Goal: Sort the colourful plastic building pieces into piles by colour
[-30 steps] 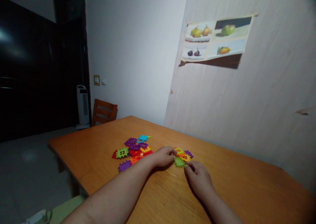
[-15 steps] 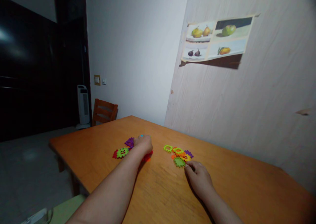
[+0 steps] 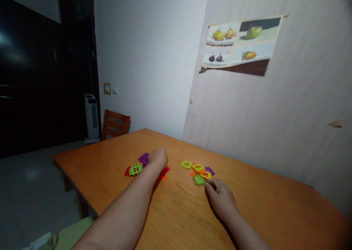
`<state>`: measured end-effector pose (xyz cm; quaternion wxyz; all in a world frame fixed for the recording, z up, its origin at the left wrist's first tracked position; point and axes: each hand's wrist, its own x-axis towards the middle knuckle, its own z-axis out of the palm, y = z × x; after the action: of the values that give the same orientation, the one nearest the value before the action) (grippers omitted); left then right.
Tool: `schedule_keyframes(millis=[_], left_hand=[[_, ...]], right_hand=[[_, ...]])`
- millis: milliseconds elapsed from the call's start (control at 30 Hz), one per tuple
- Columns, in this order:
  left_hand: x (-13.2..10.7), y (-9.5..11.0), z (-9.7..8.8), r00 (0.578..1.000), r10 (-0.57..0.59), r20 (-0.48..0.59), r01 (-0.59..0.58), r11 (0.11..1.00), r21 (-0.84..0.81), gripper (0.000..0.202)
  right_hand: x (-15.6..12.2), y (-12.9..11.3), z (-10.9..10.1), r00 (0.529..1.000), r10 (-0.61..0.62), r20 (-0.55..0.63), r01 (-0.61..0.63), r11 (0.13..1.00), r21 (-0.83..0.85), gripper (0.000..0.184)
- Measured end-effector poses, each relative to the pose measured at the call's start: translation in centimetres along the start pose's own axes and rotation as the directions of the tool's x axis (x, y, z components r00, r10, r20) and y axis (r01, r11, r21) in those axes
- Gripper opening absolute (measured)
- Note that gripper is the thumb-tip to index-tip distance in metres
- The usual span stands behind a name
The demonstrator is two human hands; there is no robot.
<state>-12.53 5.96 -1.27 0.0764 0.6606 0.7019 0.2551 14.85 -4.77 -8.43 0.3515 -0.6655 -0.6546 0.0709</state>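
Note:
My left hand (image 3: 158,157) reaches into the left group of toy building pieces, back of the hand up, its fingers hidden behind it. Around it lie purple notched pieces (image 3: 143,159), a green window-shaped piece (image 3: 135,169), a red piece (image 3: 127,171) and orange-red pieces (image 3: 164,173). My right hand (image 3: 220,195) rests on the table at the near edge of the right group. Its thumb and fingertips come together beside a green notched piece (image 3: 199,180); whether they grip anything is unclear. Yellow-green frame pieces (image 3: 186,165), a yellow piece (image 3: 206,174) and a purple piece (image 3: 210,170) lie beyond.
The wooden table (image 3: 176,213) meets a wall with a taped fruit picture sheet (image 3: 236,46). A wooden chair (image 3: 116,123) stands past the far left edge, near a white tower heater (image 3: 91,118). A pale green seat (image 3: 72,233) sits low at left.
My left hand has shifted slightly within the left group, and the blue piece that showed at its fingers is now hidden. My right hand stays nearly still; the view moves a little.

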Motion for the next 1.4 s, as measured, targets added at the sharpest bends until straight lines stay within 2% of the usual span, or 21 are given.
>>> schedule_keyframes(millis=[100,167,267,333,400,500,700,833,933,1033,1167,1233,1400], left_hand=[[-0.1,0.7,0.1,0.989,0.056,-0.133,-0.046,0.996,0.08,0.023],[-0.1,1.4,1.0,0.984,0.106,-0.146,-0.111,0.993,-0.03,0.025],[0.1,2.4,3.4,0.985,0.166,-0.05,-0.173,0.922,-0.347,0.022],[0.1,2.9,5.1,0.985,0.164,0.053,-0.109,0.829,-0.549,0.02],[0.1,3.2,6.2,0.982,0.146,0.117,-0.034,0.757,-0.653,0.023],[0.0,3.1,6.5,0.989,0.114,0.094,-0.017,0.719,-0.695,0.026],[-0.1,3.1,4.9,0.995,0.078,-0.07,-0.105,0.727,-0.678,0.023],[0.1,3.4,3.9,0.991,0.072,-0.11,-0.128,0.726,-0.675,0.022],[0.9,3.0,2.7,0.993,0.009,-0.122,-0.081,0.795,-0.602,0.017],[2.3,1.2,1.1,0.993,-0.045,-0.108,-0.015,0.869,-0.494,0.015],[3.3,-2.7,-1.4,0.995,-0.032,-0.099,0.002,0.957,-0.292,0.014],[3.2,-4.7,-2.5,0.999,-0.037,-0.03,0.032,0.986,-0.163,0.014],[2.1,-7.8,-3.6,0.997,-0.074,0.029,0.076,0.993,-0.093,0.016]], right_hand=[[0.0,0.0,0.0,1.0,-0.002,0.012,0.002,1.0,-0.003,0.028],[0.0,-0.1,-0.1,1.0,-0.007,0.012,0.007,1.0,-0.004,0.029],[-0.1,-0.2,-0.1,1.0,-0.009,0.003,0.009,1.0,-0.006,0.03],[-0.1,-0.2,-0.1,1.0,-0.009,0.001,0.009,1.0,-0.007,0.03],[-0.1,-0.1,-0.1,1.0,-0.011,0.004,0.011,1.0,-0.008,0.03],[0.1,0.0,0.0,1.0,-0.009,0.012,0.01,1.0,-0.009,0.029],[0.2,0.1,0.0,1.0,-0.009,0.004,0.009,1.0,-0.015,0.029],[0.1,0.1,-0.1,1.0,-0.012,-0.006,0.012,1.0,-0.013,0.029],[0.1,0.2,-0.1,1.0,-0.017,-0.007,0.017,1.0,-0.008,0.031],[0.2,0.3,-0.1,1.0,-0.026,0.001,0.026,1.0,-0.003,0.032],[0.4,0.7,0.1,0.999,-0.035,0.021,0.035,0.999,-0.002,0.032],[0.5,1.0,0.4,0.999,-0.038,0.021,0.038,0.999,0.0,0.032],[0.8,1.4,0.7,0.999,-0.039,0.016,0.039,0.999,0.008,0.03]])
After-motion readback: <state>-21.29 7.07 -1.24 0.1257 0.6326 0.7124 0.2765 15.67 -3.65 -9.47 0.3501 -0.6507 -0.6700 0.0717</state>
